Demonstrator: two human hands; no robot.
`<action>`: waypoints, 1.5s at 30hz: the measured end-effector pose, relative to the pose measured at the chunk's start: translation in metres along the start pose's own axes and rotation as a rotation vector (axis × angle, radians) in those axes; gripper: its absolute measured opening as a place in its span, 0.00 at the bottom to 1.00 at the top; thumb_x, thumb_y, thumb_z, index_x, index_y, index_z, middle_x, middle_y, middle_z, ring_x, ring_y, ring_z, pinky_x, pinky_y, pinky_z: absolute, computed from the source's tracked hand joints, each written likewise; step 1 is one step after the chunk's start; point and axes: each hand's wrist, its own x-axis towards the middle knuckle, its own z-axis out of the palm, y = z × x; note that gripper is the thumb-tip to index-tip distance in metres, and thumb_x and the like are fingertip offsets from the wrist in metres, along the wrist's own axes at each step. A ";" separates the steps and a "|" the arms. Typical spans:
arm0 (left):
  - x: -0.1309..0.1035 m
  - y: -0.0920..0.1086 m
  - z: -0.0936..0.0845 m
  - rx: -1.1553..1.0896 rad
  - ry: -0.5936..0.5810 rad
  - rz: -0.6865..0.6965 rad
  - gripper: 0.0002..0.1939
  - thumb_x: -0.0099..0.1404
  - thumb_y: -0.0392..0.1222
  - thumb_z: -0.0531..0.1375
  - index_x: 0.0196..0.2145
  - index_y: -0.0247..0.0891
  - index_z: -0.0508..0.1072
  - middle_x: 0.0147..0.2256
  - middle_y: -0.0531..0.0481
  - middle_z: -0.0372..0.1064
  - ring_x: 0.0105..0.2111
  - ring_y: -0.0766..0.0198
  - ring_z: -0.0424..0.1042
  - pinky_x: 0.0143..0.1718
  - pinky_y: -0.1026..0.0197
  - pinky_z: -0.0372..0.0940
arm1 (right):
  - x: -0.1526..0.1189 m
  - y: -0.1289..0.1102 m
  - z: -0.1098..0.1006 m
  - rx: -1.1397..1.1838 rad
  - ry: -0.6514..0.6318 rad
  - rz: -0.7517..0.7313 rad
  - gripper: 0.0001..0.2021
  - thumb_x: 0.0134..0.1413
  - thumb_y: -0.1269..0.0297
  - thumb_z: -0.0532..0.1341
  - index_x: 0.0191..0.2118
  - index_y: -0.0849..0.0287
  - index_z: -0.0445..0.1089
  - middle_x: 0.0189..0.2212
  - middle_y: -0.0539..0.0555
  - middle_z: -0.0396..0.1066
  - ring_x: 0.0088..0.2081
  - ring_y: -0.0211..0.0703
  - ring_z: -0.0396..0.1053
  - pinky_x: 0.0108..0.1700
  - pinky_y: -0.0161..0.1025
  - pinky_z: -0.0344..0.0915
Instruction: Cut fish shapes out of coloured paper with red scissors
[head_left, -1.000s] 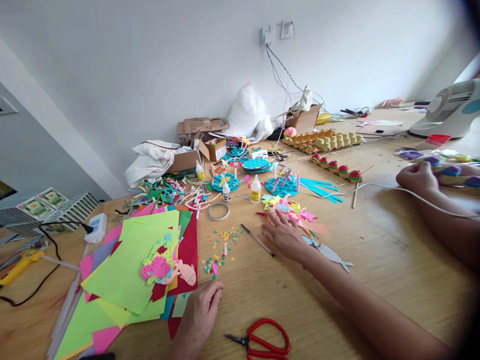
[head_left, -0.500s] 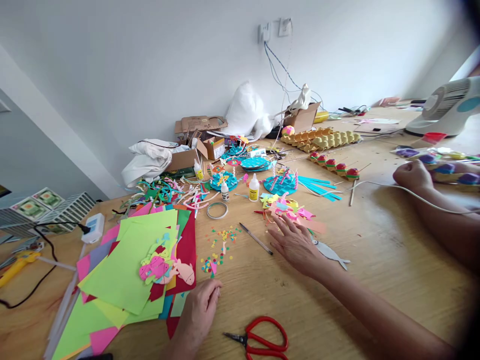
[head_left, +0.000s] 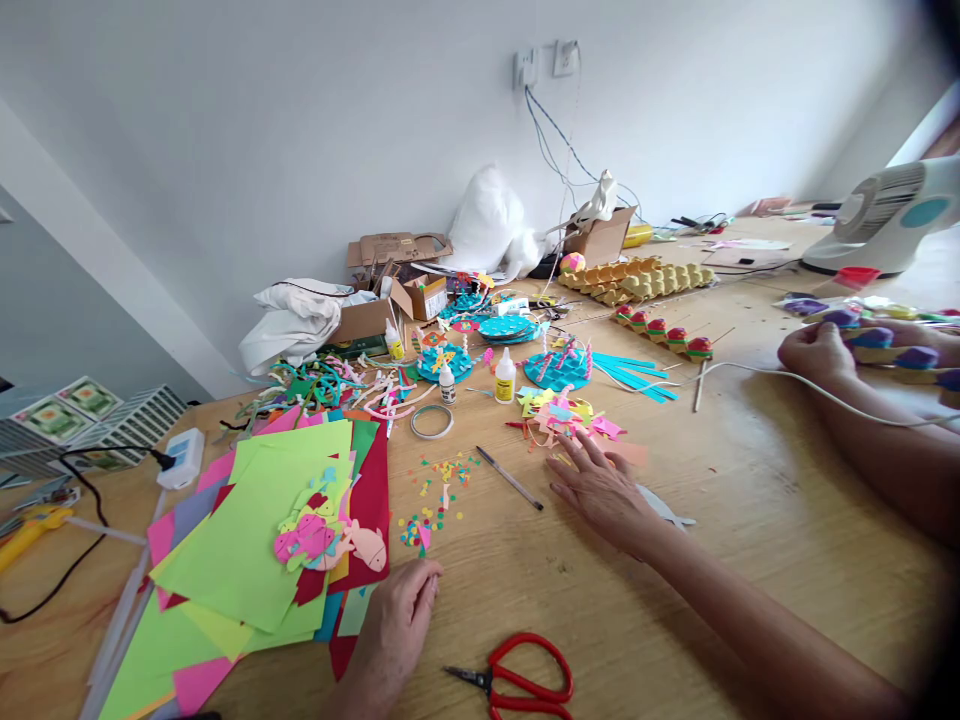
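Observation:
My left hand (head_left: 397, 620) rests closed on the table beside the coloured paper stack (head_left: 247, 530); whatever its fingers hold, if anything, is hidden. My right hand (head_left: 604, 490) lies palm down with its fingers spread, partly over a grey paper fish (head_left: 667, 507) whose tail shows on the right. Between the hands are a pen (head_left: 510, 478) and small confetti pieces (head_left: 431, 525). Red-handled scissors (head_left: 525, 675) lie open near the front edge. Pink and peach paper fish (head_left: 365, 547) sit on the green sheets. Cut paper shapes (head_left: 570, 412) lie just beyond my right hand.
Glue bottles (head_left: 505, 378), a tape roll (head_left: 432, 422) and blue decorated discs (head_left: 557, 368) stand farther back. Another person's hands (head_left: 817, 355) hold a painted egg-carton strip (head_left: 885, 350) at the right. A white cable (head_left: 757, 368) crosses there, near a fan (head_left: 877, 215).
My right hand has shifted slightly right, covering more of the grey fish. My left hand keeps its place. The other person's hand has turned a little on the painted strip.

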 end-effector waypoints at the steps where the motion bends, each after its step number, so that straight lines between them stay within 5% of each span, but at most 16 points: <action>1: 0.000 0.000 0.000 -0.003 0.001 0.002 0.11 0.59 0.29 0.50 0.30 0.36 0.72 0.23 0.49 0.74 0.23 0.65 0.74 0.25 0.68 0.68 | -0.001 0.001 0.000 -0.003 0.005 -0.006 0.16 0.63 0.59 0.48 0.50 0.52 0.68 0.63 0.60 0.53 0.64 0.60 0.45 0.51 0.56 0.57; 20: -0.001 -0.002 0.002 -0.026 0.022 -0.011 0.12 0.60 0.32 0.50 0.30 0.39 0.72 0.23 0.50 0.75 0.24 0.65 0.74 0.25 0.68 0.68 | 0.002 0.005 0.003 0.008 -0.003 0.021 0.17 0.63 0.60 0.48 0.51 0.51 0.68 0.62 0.59 0.55 0.64 0.61 0.45 0.51 0.57 0.57; 26: 0.000 -0.003 0.002 -0.041 0.031 -0.022 0.11 0.61 0.33 0.50 0.30 0.39 0.72 0.23 0.50 0.75 0.24 0.65 0.74 0.25 0.68 0.69 | -0.003 -0.006 -0.022 0.030 -0.012 0.046 0.16 0.62 0.60 0.51 0.50 0.57 0.69 0.60 0.64 0.57 0.63 0.63 0.48 0.52 0.56 0.56; 31: 0.001 -0.004 0.002 -0.022 0.096 0.020 0.10 0.61 0.33 0.52 0.28 0.38 0.71 0.24 0.50 0.74 0.24 0.65 0.74 0.25 0.68 0.68 | -0.006 -0.041 -0.040 0.195 -0.185 -0.045 0.12 0.60 0.65 0.52 0.42 0.59 0.70 0.43 0.59 0.72 0.42 0.48 0.72 0.40 0.40 0.65; 38: 0.002 0.008 -0.010 0.055 0.137 0.075 0.11 0.62 0.33 0.52 0.23 0.37 0.68 0.20 0.52 0.68 0.21 0.67 0.70 0.22 0.69 0.64 | 0.009 -0.060 -0.023 0.127 -0.209 0.079 0.11 0.58 0.74 0.51 0.37 0.64 0.70 0.25 0.60 0.75 0.28 0.48 0.75 0.27 0.37 0.63; 42: 0.002 0.020 -0.021 0.066 0.178 0.146 0.11 0.64 0.33 0.51 0.26 0.37 0.68 0.22 0.52 0.69 0.23 0.67 0.71 0.24 0.69 0.65 | 0.018 -0.051 -0.024 0.102 -0.166 0.103 0.08 0.62 0.67 0.54 0.40 0.63 0.70 0.31 0.56 0.74 0.31 0.42 0.73 0.33 0.38 0.67; 45: 0.001 0.033 -0.028 0.071 0.186 0.204 0.11 0.64 0.32 0.51 0.26 0.38 0.68 0.21 0.53 0.69 0.22 0.68 0.70 0.25 0.69 0.64 | 0.028 -0.042 -0.027 0.101 -0.135 0.113 0.11 0.63 0.68 0.51 0.39 0.62 0.71 0.32 0.59 0.75 0.33 0.47 0.74 0.32 0.40 0.67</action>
